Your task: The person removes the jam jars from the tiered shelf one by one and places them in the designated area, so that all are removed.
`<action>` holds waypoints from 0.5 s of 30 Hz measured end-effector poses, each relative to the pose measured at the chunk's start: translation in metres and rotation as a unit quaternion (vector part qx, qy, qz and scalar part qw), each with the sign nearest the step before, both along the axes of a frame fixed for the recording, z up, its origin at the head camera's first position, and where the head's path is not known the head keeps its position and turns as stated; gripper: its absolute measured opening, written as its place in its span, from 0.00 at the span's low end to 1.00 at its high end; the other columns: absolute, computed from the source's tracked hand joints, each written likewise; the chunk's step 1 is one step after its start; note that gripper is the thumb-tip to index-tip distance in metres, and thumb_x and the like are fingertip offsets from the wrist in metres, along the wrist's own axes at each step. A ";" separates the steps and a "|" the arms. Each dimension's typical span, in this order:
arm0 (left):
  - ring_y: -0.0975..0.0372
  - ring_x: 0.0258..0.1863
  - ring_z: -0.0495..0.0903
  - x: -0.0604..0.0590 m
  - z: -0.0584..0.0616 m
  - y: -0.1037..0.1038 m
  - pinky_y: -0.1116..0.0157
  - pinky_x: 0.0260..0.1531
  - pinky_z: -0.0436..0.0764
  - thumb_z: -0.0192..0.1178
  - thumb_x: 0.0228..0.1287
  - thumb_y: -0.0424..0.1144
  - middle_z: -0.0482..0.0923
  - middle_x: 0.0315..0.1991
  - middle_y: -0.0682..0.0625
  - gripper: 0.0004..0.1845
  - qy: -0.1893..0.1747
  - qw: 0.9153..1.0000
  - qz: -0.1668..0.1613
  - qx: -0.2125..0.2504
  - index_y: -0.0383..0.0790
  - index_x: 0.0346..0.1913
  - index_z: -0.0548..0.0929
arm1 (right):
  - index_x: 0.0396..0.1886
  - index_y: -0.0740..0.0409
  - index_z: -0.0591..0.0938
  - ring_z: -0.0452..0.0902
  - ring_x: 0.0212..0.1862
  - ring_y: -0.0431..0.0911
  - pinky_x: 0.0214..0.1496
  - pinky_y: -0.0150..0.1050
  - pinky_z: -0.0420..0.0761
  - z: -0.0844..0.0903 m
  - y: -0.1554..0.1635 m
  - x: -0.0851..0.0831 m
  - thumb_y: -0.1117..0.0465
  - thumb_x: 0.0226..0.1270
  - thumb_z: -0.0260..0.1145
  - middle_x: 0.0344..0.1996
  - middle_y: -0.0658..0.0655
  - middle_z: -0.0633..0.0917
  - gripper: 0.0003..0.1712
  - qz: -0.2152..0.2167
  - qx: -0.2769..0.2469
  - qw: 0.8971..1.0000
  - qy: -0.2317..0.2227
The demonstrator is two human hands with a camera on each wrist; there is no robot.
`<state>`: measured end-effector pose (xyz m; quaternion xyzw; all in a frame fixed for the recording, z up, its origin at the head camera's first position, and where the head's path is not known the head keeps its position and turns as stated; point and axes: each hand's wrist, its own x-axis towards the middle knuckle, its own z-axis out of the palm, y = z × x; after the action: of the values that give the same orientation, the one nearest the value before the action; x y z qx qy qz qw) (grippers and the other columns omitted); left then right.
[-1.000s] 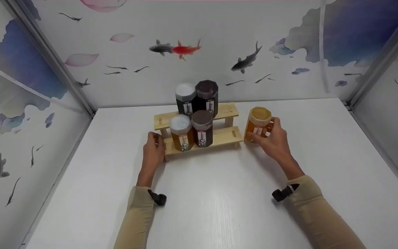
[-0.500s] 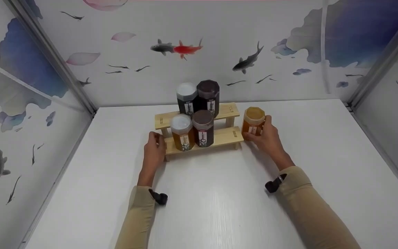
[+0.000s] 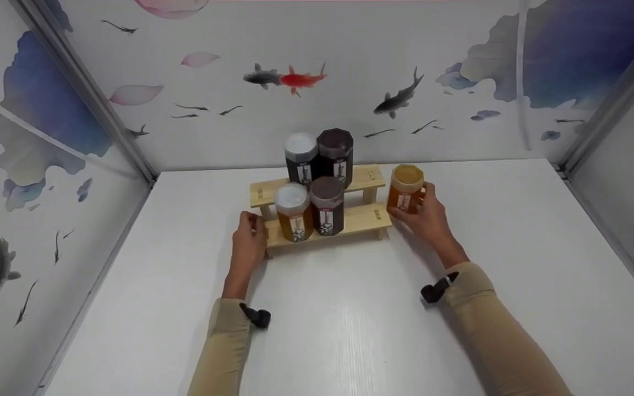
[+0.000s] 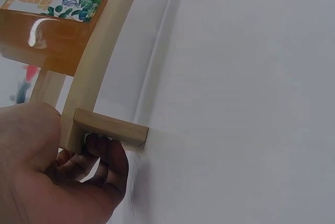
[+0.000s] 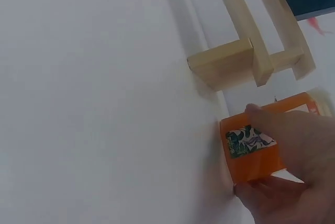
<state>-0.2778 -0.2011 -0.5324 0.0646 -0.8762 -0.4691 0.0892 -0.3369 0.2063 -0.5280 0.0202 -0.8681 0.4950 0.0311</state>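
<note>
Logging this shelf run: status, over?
Right hand grips amber jar on table, beside wooden rack. Left hand holds rack's left end. Rack's right side free.

rack (image 3: 358,219) mid table (image 3: 350,330): 2 jars on each step, 5th jar (image 3: 404,188) just right of rack, left hand (image 3: 248,247) at rack's left end.

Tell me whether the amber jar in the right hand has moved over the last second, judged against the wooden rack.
Yes. The amber jar, gripped by the right hand, has slid back along the wooden rack's right end, toward the wall.
</note>
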 end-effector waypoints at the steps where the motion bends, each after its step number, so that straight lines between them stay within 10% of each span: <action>1: 0.55 0.42 0.80 0.000 0.000 0.000 0.63 0.36 0.79 0.42 0.90 0.44 0.81 0.48 0.41 0.15 0.000 1.000 0.000 0.001 0.38 0.62 0.71 | 0.86 0.60 0.50 0.61 0.84 0.65 0.83 0.63 0.66 0.001 0.002 0.002 0.52 0.72 0.78 0.82 0.71 0.65 0.58 0.002 -0.004 1.000 -0.001; 8: 0.55 0.41 0.80 0.001 0.002 0.001 0.62 0.36 0.79 0.43 0.90 0.44 0.81 0.48 0.41 0.15 0.005 1.000 -0.003 0.012 0.37 0.62 0.71 | 0.87 0.60 0.52 0.51 0.88 0.62 0.87 0.65 0.55 0.017 -0.004 0.019 0.49 0.71 0.79 0.86 0.67 0.59 0.59 -0.024 -0.012 0.996 0.084; 15: 0.55 0.41 0.80 0.001 0.000 0.001 0.63 0.36 0.78 0.43 0.90 0.44 0.81 0.48 0.41 0.15 0.007 1.000 0.002 0.003 0.37 0.62 0.72 | 0.84 0.59 0.61 0.55 0.85 0.57 0.86 0.64 0.56 0.032 -0.040 0.040 0.52 0.70 0.79 0.82 0.63 0.64 0.52 -0.059 -0.012 0.970 0.237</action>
<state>-0.2767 -0.1999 -0.5325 0.0639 -0.8738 -0.4724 0.0959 -0.2966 0.1664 -0.4957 0.0850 -0.8296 0.4840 0.2650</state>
